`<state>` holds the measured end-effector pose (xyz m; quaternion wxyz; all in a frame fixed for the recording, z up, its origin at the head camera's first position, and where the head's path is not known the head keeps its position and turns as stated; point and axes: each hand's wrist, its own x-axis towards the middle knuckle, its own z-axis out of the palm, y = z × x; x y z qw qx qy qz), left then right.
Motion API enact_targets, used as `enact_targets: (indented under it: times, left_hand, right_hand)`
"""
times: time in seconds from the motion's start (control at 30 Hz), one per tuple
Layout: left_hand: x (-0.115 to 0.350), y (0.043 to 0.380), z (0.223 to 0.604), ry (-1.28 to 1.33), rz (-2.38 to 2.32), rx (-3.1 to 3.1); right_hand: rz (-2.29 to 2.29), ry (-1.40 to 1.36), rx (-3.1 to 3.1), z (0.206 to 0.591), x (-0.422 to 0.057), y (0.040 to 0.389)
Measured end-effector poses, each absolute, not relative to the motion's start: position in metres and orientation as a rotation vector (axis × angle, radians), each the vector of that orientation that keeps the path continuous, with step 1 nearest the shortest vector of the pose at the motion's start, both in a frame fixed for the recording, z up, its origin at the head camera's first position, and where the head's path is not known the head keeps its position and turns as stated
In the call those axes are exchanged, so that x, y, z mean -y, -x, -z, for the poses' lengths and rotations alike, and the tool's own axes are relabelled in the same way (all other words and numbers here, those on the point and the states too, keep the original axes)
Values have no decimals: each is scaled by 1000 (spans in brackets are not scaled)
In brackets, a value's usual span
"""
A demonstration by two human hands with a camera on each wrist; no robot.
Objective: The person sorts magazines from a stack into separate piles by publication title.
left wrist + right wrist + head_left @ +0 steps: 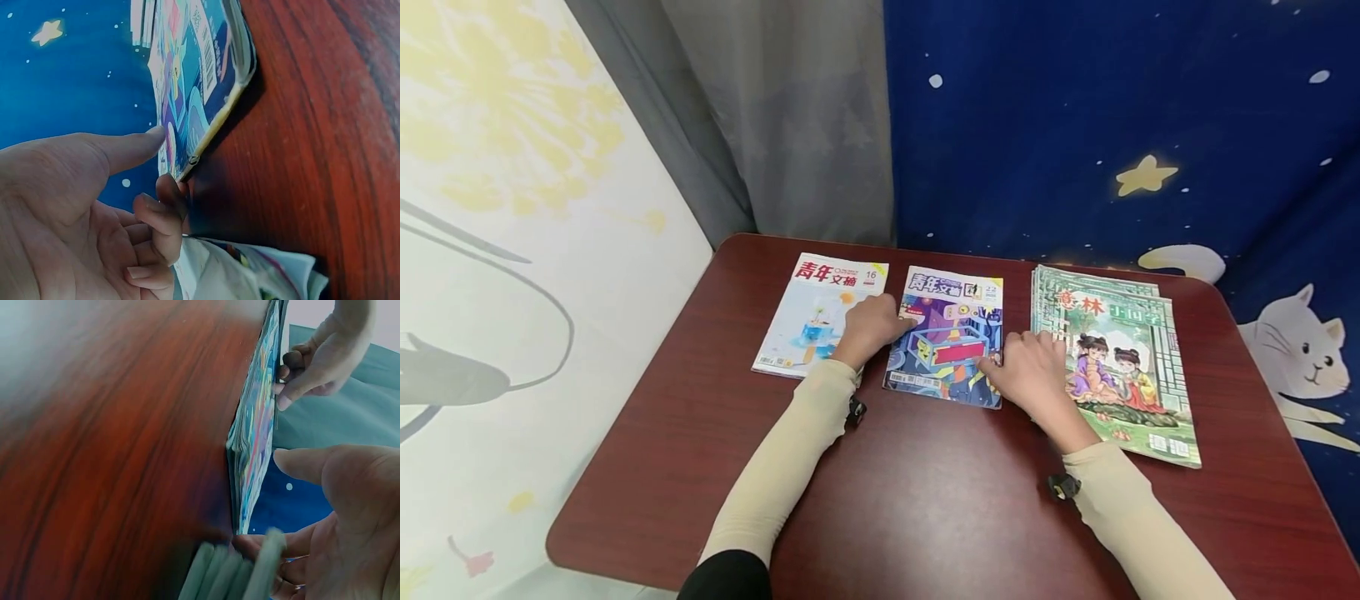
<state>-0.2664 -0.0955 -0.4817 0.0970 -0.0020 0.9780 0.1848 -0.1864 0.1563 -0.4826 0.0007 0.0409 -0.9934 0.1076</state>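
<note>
A purple magazine (951,333) lies flat on the table between both hands. My left hand (874,323) grips its left edge; in the left wrist view the thumb (140,147) lies on the cover and curled fingers meet the spine. On the opposite edge, my right hand (1032,375) has its thumb (303,464) over the cover and its fingers at the side. Partly under the left forearm is a white magazine (801,321) with a blue picture. A pile of green magazines (1123,358) lies beside the right hand, which covers part of its left side.
The dark red wooden table (925,500) has rounded corners. Behind it hang a grey curtain (805,125) and a blue starry curtain (1037,125). A white patterned wall (550,250) stands on the left.
</note>
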Motion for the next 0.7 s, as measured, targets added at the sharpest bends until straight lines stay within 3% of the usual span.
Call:
enact_targets:
  times: [0.7]
  left_hand:
    - [98, 273, 481, -122, -663, -2777]
  right_hand:
    - [-385, -36, 3121, 489, -141, 191]
